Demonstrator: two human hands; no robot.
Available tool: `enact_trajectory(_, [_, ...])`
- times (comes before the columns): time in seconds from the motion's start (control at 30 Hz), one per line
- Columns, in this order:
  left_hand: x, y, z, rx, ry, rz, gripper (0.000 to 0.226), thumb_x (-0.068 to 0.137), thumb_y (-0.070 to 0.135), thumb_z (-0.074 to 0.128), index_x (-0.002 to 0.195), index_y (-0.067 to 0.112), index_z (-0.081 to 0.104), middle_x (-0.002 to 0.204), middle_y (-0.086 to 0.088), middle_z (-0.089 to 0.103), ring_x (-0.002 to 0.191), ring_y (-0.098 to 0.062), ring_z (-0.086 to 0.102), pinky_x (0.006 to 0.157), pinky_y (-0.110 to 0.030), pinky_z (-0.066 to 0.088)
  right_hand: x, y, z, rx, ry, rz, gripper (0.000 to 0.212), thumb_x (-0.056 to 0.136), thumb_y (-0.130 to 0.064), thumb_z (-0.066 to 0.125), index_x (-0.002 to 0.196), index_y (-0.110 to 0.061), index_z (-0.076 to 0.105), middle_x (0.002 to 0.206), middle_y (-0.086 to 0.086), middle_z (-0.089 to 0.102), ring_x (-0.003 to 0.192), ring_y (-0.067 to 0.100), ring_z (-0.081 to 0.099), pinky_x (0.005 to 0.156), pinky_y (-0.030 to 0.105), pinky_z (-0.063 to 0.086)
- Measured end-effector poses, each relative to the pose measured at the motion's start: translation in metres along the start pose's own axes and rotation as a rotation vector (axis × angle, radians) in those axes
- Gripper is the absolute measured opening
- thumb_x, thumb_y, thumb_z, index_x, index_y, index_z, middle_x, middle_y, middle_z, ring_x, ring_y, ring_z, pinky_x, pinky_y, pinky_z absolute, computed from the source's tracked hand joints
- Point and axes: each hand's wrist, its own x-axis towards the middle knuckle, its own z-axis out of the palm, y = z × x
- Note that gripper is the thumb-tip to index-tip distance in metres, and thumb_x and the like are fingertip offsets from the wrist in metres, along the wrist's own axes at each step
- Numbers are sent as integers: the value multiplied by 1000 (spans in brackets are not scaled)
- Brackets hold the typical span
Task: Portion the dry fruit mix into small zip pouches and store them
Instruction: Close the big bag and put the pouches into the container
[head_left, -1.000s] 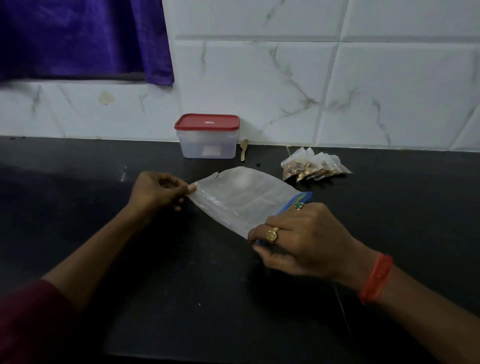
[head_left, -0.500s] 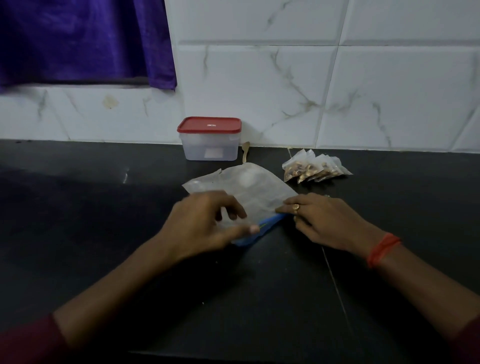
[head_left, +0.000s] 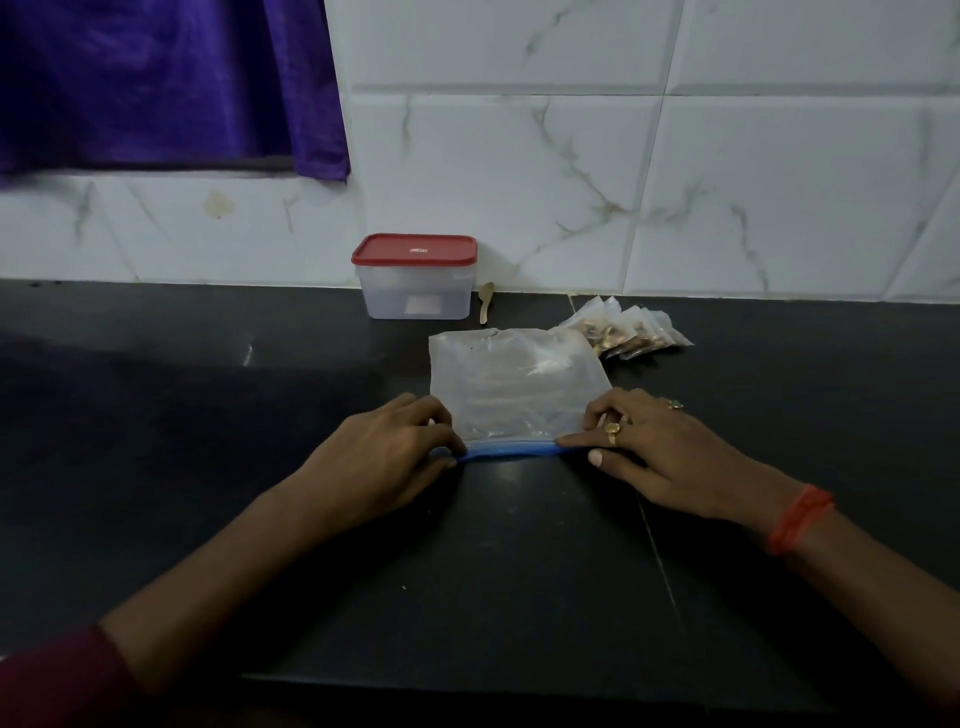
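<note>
- Lying flat on the dark desk (head_left: 156, 415) right in front of you is a large clear zip bag (head_left: 514, 384). Its blue zip strip (head_left: 511, 449) runs along the edge nearest you, and its far edge points toward the wall (head_left: 727, 182).
- Your left hand (head_left: 395, 457) sits at the left end of that strip, fingers curled, thumb and fingertips pinching the bag's corner.
- Your right hand (head_left: 660, 457) is at the right end. The index finger lies along the top of the strip and the thumb comes in from the near side, so the two pinch that corner. The other fingers are bent on the plastic just behind.
- The strip runs between your two hands in a slight bow. You cannot tell from here whether it is sealed along its length.
- The bag looks flat and nearly empty, with faint creases showing in the plastic.
- The small pouches (head_left: 623, 332), holding dry fruit mix, lie in an overlapping fan just past the bag's far right corner, near the wall.
- A clear container (head_left: 415, 291) with its red lid on stands against the wall behind the bag's far left corner. A small wooden spoon (head_left: 485, 301) sits just to its right at the foot of the wall.
- You wear two rings (head_left: 612, 430) on the right hand and an orange-red thread band (head_left: 797, 525) at the right wrist. A maroon sleeve (head_left: 57, 680) shows on your left arm.
- A purple curtain (head_left: 156, 83) hangs at the upper left over the white marbled tiles.
</note>
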Motion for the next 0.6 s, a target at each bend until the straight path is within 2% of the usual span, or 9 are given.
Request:
enact_trajectory(0.13, [5,-2,0,-27,-31,-9,41,98,51,44,132,30,54,132,7,55,116,-4,51,95,-24,49,6,0,0,48,-18,4,47,93,-53,33,133,-44,58,116,-17,56,103,-2,47,90,31,45])
enact_trajectory(0.23, [11,-2,1,40,-33,21,45,99,51,39,135,27,54,133,4,55,117,-8,53,97,-26,49,10,4,0,93,16,10,42,92,-51,40,129,-42,58,109,-23,57,101,-5,50,89,33,46])
enact_trajectory(0.37, [15,-2,1,113,-3,104,52,98,50,28,122,21,64,117,-2,67,102,-15,66,90,-33,57,14,8,2,116,22,-7,41,87,-55,49,122,-41,64,110,-22,56,99,-2,56,87,30,51])
enact_trajectory(0.43, [15,-3,3,56,33,71,55,97,51,24,115,21,66,108,0,68,94,-13,66,85,-32,57,15,10,6,124,50,-16,39,86,-55,53,121,-41,66,110,-19,55,100,1,56,87,27,50])
enact_trajectory(0.5, [14,-7,4,-67,56,-31,46,98,50,32,114,22,64,108,3,66,94,-7,60,86,-29,54,15,13,9,150,85,-6,38,87,-52,55,120,-41,67,110,-18,57,103,3,56,88,28,50])
enact_trajectory(0.6, [14,-17,7,-211,85,-144,19,102,30,50,114,23,64,109,4,66,91,-3,59,85,-28,54,18,15,12,172,152,16,34,89,-52,53,118,-41,67,106,-21,64,98,1,59,84,34,53])
